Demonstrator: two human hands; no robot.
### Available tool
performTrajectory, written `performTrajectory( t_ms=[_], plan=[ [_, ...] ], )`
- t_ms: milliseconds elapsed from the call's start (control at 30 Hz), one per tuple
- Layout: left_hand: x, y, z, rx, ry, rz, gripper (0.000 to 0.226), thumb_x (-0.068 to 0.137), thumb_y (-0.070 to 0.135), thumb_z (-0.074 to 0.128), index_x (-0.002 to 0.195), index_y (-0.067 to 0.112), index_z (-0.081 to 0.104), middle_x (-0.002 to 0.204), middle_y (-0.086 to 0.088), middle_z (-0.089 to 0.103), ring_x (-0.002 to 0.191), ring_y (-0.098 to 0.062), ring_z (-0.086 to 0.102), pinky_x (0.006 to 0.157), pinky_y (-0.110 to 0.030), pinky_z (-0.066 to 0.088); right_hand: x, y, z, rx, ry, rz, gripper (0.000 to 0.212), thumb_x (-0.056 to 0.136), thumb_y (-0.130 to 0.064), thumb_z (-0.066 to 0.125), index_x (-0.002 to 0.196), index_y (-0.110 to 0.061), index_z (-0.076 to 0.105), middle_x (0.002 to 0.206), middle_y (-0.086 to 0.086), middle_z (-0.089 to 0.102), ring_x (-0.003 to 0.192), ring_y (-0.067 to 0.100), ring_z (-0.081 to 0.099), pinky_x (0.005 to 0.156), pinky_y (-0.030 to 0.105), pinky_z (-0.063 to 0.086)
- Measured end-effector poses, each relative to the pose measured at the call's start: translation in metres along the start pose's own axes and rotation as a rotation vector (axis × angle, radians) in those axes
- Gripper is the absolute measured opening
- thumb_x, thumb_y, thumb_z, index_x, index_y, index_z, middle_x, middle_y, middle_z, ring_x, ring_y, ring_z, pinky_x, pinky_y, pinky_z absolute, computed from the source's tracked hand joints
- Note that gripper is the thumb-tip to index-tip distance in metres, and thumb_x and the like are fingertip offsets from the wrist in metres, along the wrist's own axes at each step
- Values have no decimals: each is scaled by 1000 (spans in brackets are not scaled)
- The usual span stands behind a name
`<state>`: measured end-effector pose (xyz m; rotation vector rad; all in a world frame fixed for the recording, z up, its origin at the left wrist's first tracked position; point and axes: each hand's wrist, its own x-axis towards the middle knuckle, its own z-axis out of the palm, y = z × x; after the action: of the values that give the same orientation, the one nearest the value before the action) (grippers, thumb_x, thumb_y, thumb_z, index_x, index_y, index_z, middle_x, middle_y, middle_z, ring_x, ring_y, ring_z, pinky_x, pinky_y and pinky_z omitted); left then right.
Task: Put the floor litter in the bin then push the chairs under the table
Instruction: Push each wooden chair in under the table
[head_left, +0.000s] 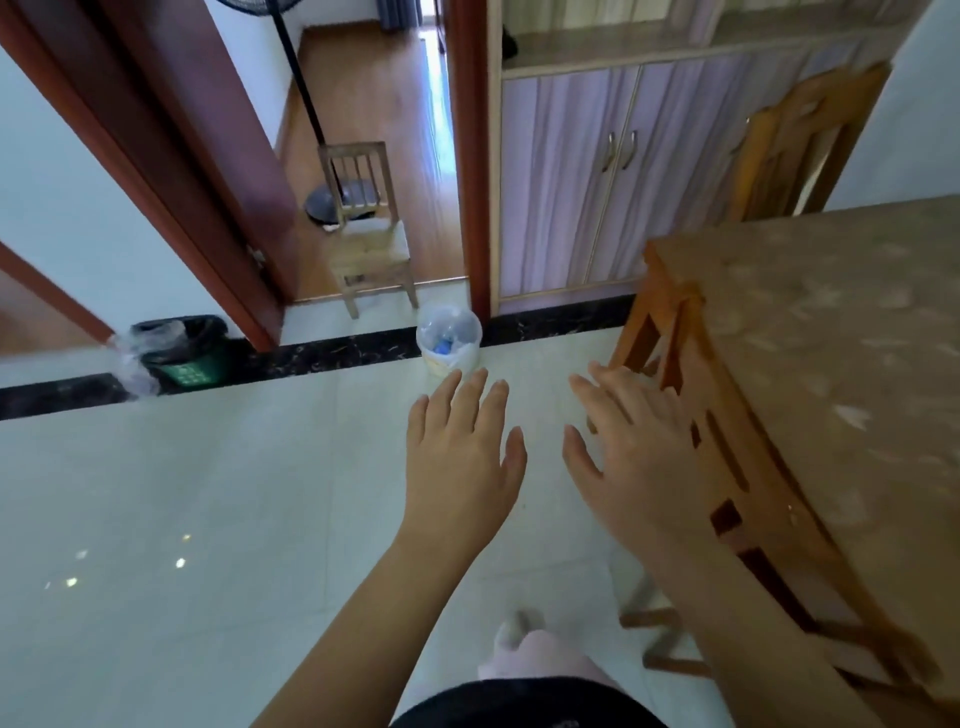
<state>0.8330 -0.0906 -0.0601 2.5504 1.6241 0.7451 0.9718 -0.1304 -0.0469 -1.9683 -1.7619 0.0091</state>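
Note:
Both my hands are stretched out flat over the pale tiled floor with fingers spread, holding nothing. My left hand (462, 447) hovers in the middle of the view. My right hand (631, 441) is just beside the back of an orange wooden chair (727, 467) that stands tucked against the table (841, 364) on the right; whether it touches the chair I cannot tell. A small white bin (449, 340) with a clear liner and litter inside stands ahead by the door frame. A second orange chair (795, 150) stands at the table's far side.
A green bin (182, 353) with a black liner stands by the left wall. A small wooden chair (369, 228) and a standing fan's base (337, 200) are in the doorway ahead. A cabinet (597, 171) lines the far wall. My foot (524, 644) shows below.

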Motion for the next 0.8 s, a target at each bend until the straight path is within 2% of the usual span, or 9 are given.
performTrajectory(
  t_ms=[200,367,533,600,700,800],
  plan=[
    [119,-27,50,-65,-30,54,38,75,16,72,109,2,64,115,-18,65,110,-38,58,93,-50,43,112,28,34,3,-61,87,41,84,-20,63,121,-5,57,128,17,55,120,35,48,97,57,39],
    [237,-64,107,-117,-28,155,39,70,13,76,106,1,66,112,-18,66,107,-39,60,89,-52,45,224,60,75,-58,33,178,38,72,-10,74,107,1,64,111,23,64,103,40,59,87,58,46],
    [363,-98,143,-176,-68,273,37,74,14,73,108,1,65,112,-18,66,107,-36,60,91,-53,43,341,71,106,-96,38,306,41,79,-13,67,118,-3,58,124,20,57,115,37,52,99,58,35],
    [413,-103,158,-194,-82,354,34,80,19,63,109,-1,64,113,-19,65,108,-37,59,91,-53,44,385,78,111,-97,91,322,41,79,-13,67,117,-3,58,123,20,58,115,38,52,98,57,34],
    [478,-95,182,-225,-148,415,43,83,26,44,111,-1,63,115,-20,64,111,-39,57,93,-53,42,434,99,114,-105,116,412,41,82,-16,63,121,-6,56,128,17,55,121,36,47,102,56,28],
    [524,-77,206,-277,-191,500,44,82,27,42,109,0,64,113,-19,64,108,-36,59,90,-52,44,464,132,115,-112,111,516,41,84,-17,61,123,-7,55,131,15,52,123,34,45,104,55,24]
  ],
)
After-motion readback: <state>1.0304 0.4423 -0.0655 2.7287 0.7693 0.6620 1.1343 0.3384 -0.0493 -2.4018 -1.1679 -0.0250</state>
